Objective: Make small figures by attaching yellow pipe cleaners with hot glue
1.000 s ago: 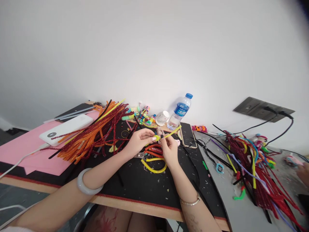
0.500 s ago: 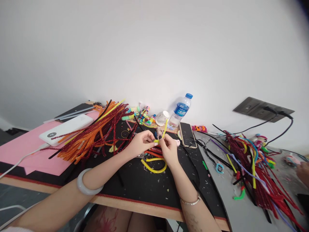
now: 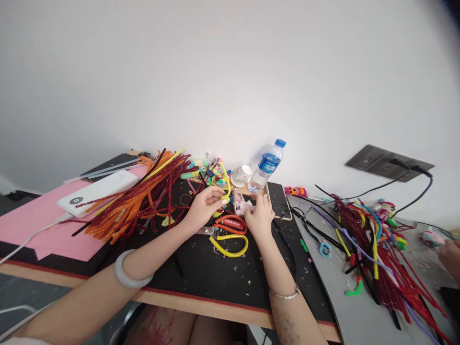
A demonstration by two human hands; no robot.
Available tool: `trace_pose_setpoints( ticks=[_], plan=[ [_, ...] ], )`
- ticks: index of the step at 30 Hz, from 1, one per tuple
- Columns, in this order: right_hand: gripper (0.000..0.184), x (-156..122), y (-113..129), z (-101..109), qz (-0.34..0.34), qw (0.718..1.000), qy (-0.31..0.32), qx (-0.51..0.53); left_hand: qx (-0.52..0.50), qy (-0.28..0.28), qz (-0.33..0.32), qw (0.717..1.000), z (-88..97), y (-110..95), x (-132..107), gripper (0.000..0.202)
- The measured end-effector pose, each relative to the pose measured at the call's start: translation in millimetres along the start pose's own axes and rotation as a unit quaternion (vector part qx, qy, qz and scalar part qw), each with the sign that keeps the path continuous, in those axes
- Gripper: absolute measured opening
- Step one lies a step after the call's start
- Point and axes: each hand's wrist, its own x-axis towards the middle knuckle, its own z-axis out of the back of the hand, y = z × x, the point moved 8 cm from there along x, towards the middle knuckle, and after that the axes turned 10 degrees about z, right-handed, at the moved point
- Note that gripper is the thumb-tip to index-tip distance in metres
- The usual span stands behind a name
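Note:
My left hand (image 3: 207, 205) is closed in a pinch on a yellow pipe cleaner (image 3: 226, 179), which has a small coil at the fingertips and a free end curving upward. Just right of it, my right hand (image 3: 261, 213) reaches over the mat with its fingers apart, beside a pale pink-and-white object (image 3: 240, 203) whose kind I cannot make out. Whether the fingers touch that object is unclear. Below and between the hands lie scissors (image 3: 230, 224) with one orange and one yellow handle loop.
A water bottle (image 3: 267, 165), a paper cup (image 3: 241, 176) and a phone (image 3: 279, 201) are at the back. Red and orange pipe cleaners (image 3: 132, 206) and a white power bank (image 3: 97, 192) lie left. More pipe cleaners (image 3: 388, 273) lie right, near another person's hand (image 3: 450, 258).
My right hand has let go of the yellow pipe cleaner and moved right, beside the pale object. My left hand has shifted slightly left and up, keeping the pipe cleaner. The scissors are more exposed.

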Motion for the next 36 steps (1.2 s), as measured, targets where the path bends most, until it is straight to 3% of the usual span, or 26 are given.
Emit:
trace_pose_setpoints(
  ticks=[3, 7, 12, 16, 19, 22, 27, 31, 36],
  plan=[
    [0.047, -0.7, -9.2, -15.2, -0.006, 0.996, 0.084, -0.017, -0.01, -0.014, 0.007, 1.0, 3.3, 1.0, 0.7, 0.026],
    [0.049, -0.8, -13.1, -20.2, 0.019, 0.994, 0.108, -0.026, -0.028, -0.016, 0.019, 0.999, 4.8, 3.3, 1.9, 0.027],
    [0.05, 2.1, -11.0, -10.6, 0.041, 0.996, 0.066, -0.047, -0.044, -0.019, 0.016, 0.999, 6.2, 4.3, 2.2, 0.026],
    [0.046, 5.1, -10.8, 2.3, 0.044, 0.999, -0.004, -0.025, -0.05, -0.026, 0.014, 0.998, 8.0, 5.0, 2.6, 0.026],
    [0.035, 6.7, -8.7, 9.8, 0.058, 0.995, -0.057, 0.06, -0.051, -0.037, 0.015, 0.998, 10.2, 5.0, 2.8, 0.028],
    [0.03, 8.0, -9.9, 9.1, 0.046, 0.974, -0.075, 0.21, -0.052, -0.043, 0.023, 0.997, 11.6, 5.2, 3.1, 0.029],
    [0.027, 8.4, -12.3, -12.9, 0.008, 0.918, 0.01, 0.396, -0.061, -0.057, 0.022, 0.996, 15.5, 5.5, 3.8, 0.027],
    [0.03, 5.2, -11.5, -25.9, -0.006, 0.894, 0.079, 0.442, -0.062, -0.066, 0.025, 0.996, 17.6, 5.6, 4.2, 0.028],
    [0.032, 2.7, -6.4, -28.8, -0.003, 0.885, 0.111, 0.453, -0.064, -0.067, 0.022, 0.995, 17.2, 3.4, 3.5, 0.027]
  ],
)
